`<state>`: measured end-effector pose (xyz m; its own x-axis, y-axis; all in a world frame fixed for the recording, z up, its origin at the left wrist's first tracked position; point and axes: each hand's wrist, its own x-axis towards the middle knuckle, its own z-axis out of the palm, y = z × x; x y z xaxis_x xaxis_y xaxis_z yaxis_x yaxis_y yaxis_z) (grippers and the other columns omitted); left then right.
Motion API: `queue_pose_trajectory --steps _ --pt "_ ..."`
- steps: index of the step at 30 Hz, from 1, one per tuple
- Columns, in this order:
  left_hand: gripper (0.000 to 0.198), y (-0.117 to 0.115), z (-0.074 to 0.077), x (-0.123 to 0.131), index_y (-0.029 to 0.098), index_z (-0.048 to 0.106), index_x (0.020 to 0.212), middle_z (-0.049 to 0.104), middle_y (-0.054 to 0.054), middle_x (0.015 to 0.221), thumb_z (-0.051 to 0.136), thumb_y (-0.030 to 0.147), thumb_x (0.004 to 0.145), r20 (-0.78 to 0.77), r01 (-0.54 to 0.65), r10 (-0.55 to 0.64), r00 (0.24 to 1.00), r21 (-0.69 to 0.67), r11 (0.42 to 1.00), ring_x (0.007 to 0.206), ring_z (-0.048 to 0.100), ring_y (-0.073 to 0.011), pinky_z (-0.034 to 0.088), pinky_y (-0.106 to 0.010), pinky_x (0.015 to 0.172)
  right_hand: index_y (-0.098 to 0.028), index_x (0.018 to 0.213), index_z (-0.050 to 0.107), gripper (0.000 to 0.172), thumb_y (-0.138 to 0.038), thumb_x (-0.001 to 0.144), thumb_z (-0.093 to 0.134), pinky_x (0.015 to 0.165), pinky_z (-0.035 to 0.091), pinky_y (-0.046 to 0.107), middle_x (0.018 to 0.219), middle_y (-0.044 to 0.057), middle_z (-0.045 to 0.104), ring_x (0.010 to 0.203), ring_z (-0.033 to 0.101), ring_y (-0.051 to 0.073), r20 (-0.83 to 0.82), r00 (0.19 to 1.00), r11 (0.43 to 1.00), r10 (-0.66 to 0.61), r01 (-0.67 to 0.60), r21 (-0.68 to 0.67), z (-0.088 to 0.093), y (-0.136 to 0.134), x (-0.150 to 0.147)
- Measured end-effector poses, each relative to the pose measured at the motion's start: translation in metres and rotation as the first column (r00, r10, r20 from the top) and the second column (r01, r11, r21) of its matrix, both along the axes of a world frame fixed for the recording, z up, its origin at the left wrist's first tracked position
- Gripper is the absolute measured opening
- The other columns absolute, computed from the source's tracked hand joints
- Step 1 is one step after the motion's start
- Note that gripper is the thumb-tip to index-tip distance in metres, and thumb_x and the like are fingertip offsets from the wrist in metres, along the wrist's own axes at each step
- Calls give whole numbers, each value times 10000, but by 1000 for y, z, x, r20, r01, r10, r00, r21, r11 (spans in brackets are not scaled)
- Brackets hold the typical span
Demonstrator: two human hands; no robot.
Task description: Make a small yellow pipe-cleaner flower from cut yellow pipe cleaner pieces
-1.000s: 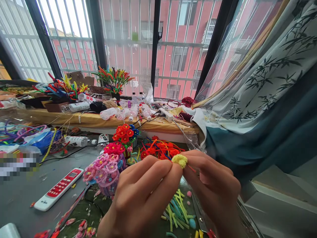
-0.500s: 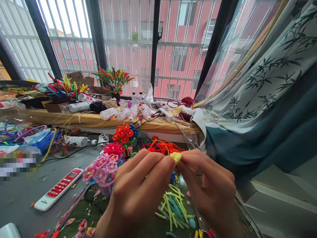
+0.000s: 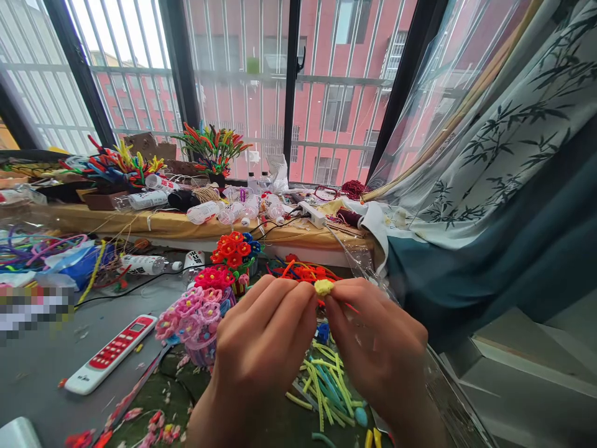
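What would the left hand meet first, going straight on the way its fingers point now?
The left hand would first meet the small yellow fuzzy piece at its fingertips; beyond, probably the right hand, though depth is unclear.

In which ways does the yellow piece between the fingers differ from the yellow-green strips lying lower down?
The yellow piece is compact and lumpy, while the yellow-green strips are long and thin. The yellow piece is held raised between the left hand and the right hand; the yellow-green strips lie in a loose heap. The yellow piece is one lump, whereas the yellow-green strips are many. Both share a yellowish colour.
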<state>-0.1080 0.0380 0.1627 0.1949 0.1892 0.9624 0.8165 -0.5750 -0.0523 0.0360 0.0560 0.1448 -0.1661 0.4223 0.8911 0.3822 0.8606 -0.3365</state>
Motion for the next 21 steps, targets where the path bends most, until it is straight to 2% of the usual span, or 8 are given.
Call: queue_pose_trajectory --steps 4,8,13,21 --pt "91 -1 -3 0 97 642 833 668 -22 692 612 18 867 -68 -37 44 997 104 994 606 584 -127 494 -275 608 -168 875 588 138 -36 903 563 705 483 236 798 25 649 737 605 130 -17 1000 1000 7 -7 4 -1 0 -3" --pt "124 -5 -9 -2 10 665 966 712 -111 800 633 -3 846 -178 -56 68 982 71 996 713 614 -194 508 -327 644 -170 832 583 149 -35 895 571 673 473 214 750 10 643 698 605 117 -26 1000 999 -16 17 31 1 0 -3" --pt "130 -4 -12 0 -46 672 958 706 -143 759 621 -31 840 -204 -39 69 976 149 988 688 592 -206 500 -330 610 -158 815 591 151 -21 878 585 646 462 201 741 4 638 667 588 101 -36 999 999 -17 18 35 3 0 -4" --pt "191 -2 -15 0 -50 681 993 728 -157 803 679 -29 803 -178 -72 98 979 146 987 695 622 -205 502 -318 593 -162 849 619 165 -4 874 581 642 491 203 757 8 659 705 621 117 -98 994 999 46 -46 -1 0 -1 -7"
